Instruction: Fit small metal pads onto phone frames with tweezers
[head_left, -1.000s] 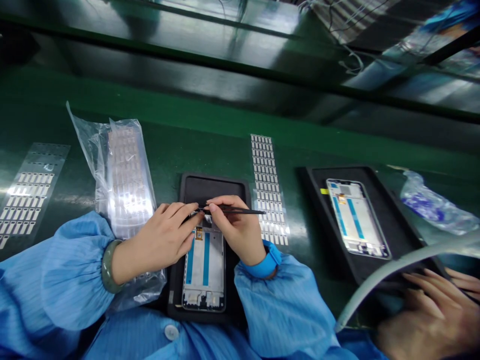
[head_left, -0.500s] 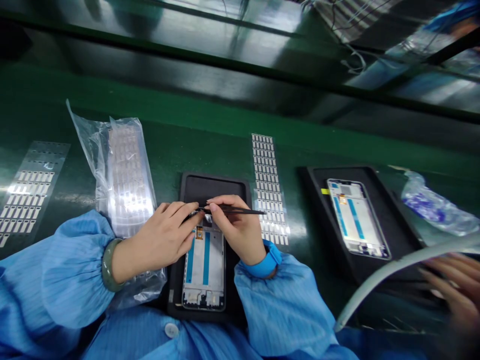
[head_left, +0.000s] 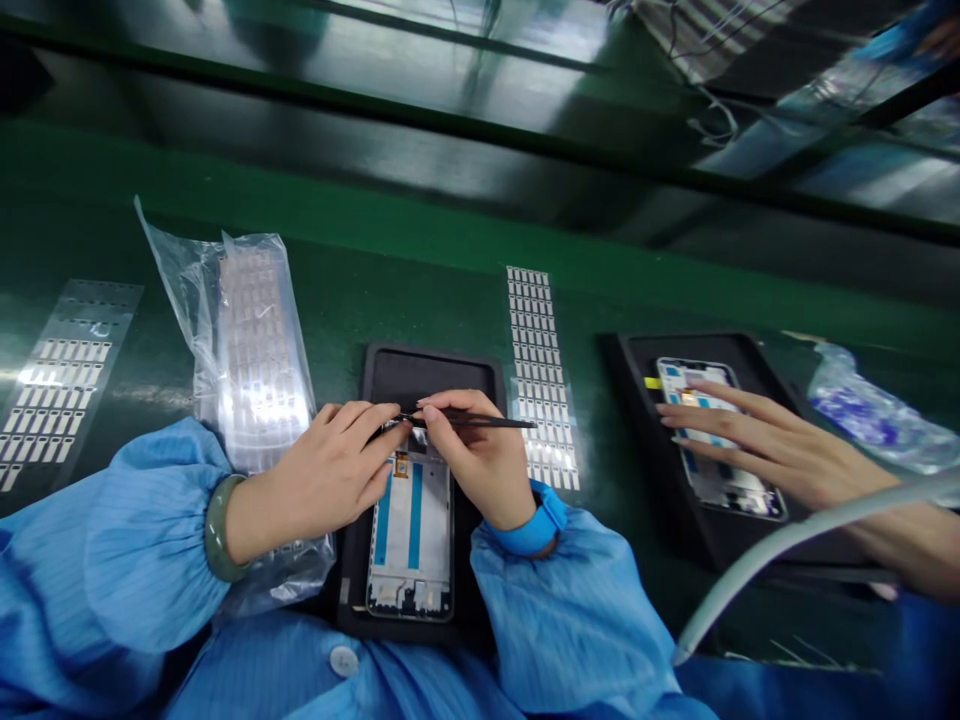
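Note:
A phone frame (head_left: 435, 520) with two blue strips lies in a black tray (head_left: 427, 365) in front of me. My right hand (head_left: 484, 450) pinches dark tweezers (head_left: 499, 422), their tips over the frame's top end. From the left, my left hand (head_left: 337, 460) reaches to the same end, its fingers bent and close together near the tips; whatever they press or hold there is too small to make out. Both hands cover part of the frame's upper edge.
Sheets of small metal parts lie at the left (head_left: 56, 400) and right (head_left: 536, 350) of the tray. A plastic bag (head_left: 262, 330) holds more sheets. Another person's hand (head_left: 787, 450) is over a second phone frame (head_left: 724, 480); a pale tube (head_left: 787, 545) arches in front.
The other person's hand has moved left from the right edge and now covers part of the second phone frame. My hands and the tweezers have stayed almost in place.

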